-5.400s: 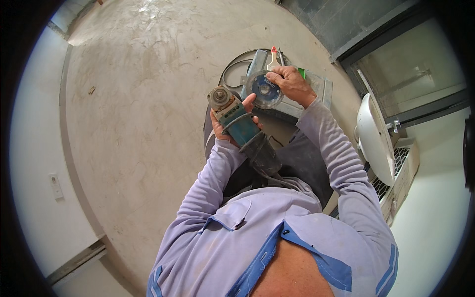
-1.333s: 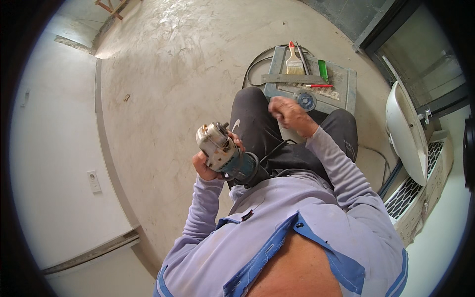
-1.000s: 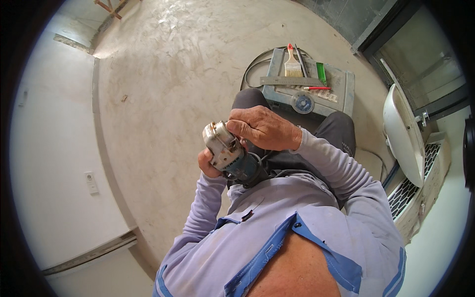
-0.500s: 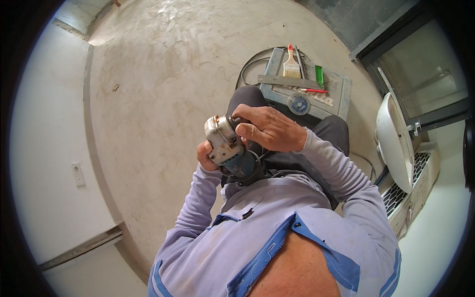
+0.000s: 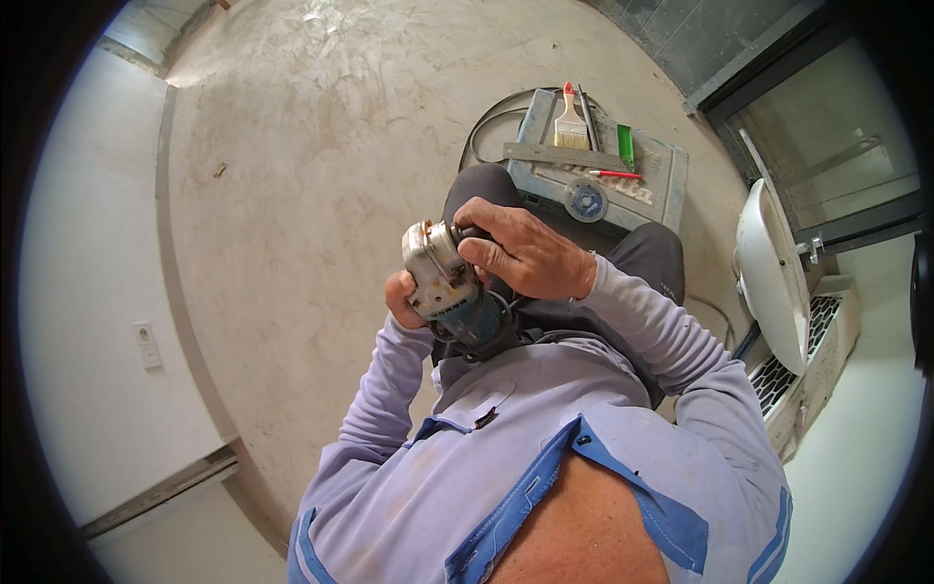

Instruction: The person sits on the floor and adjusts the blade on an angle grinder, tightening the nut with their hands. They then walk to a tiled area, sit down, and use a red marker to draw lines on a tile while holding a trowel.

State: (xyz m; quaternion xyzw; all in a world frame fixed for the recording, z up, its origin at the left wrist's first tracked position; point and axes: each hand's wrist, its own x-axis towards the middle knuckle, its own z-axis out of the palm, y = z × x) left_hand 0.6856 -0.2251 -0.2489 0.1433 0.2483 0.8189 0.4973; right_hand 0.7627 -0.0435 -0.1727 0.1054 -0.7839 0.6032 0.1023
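An angle grinder (image 5: pixel 474 318) with a bare metal gear head and a teal body lies against my lap, its head pointing away and slightly left. My left hand (image 5: pixel 401 299) wraps round it from the left and below; most of those fingers are hidden under the tool. From the right, my right hand (image 5: pixel 533 249) closes thumb and fingers on the dark spindle part (image 5: pixel 469 233) at the side of the gear head. No disc is mounted there. A blue-centred disc (image 5: pixel 586 200) rests at the near edge of a tool case (image 5: pixel 667 195) beyond my knees.
On the case lie a paintbrush (image 5: pixel 570 128), a dark thin rod (image 5: pixel 589 122), a metal square (image 5: pixel 555 156), a green piece (image 5: pixel 626 146) and a red pencil (image 5: pixel 615 174). A black cable (image 5: pixel 481 125) loops beside it. A white basin (image 5: pixel 767 273) leans at right.
The view has shifted slightly. Both hands keep their hold on the angle grinder, with the right fingers still at the spindle part.
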